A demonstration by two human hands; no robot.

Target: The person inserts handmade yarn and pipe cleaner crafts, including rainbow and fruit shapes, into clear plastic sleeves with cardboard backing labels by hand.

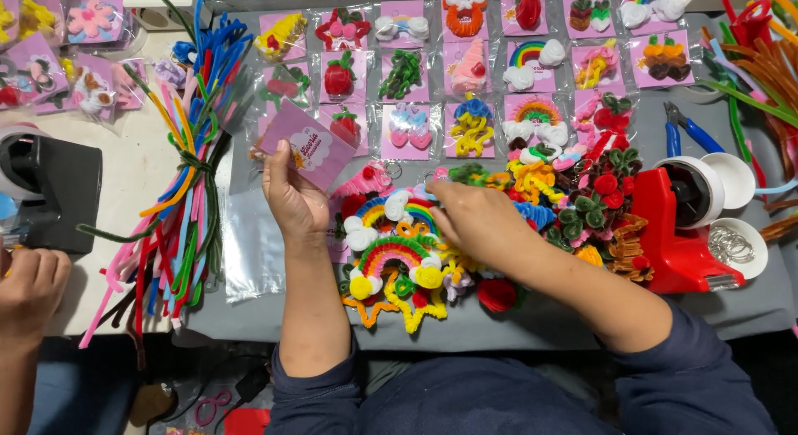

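My left hand point(293, 201) holds up a pink printed card point(306, 146) inside a clear bag, its corner pinched between thumb and fingers. My right hand point(475, 223) lies palm down on a heap of pipe-cleaner charms point(397, 256), rainbows, stars and flowers, its fingers curled among them near a rainbow charm point(397, 211). Whether the fingers grip one charm is hidden. Behind the heap lie rows of packaged charms on pink cards point(465, 69) in clear bags.
A bundle of coloured pipe cleaners point(187, 186) lies at the left. Empty clear bags point(249, 244) sit beside it. A red tape dispenser point(682, 227), a dish of metal rings point(736, 245) and blue pliers point(686, 132) stand right. Another person's hand point(29, 290) and a black dispenser point(50, 194) are far left.
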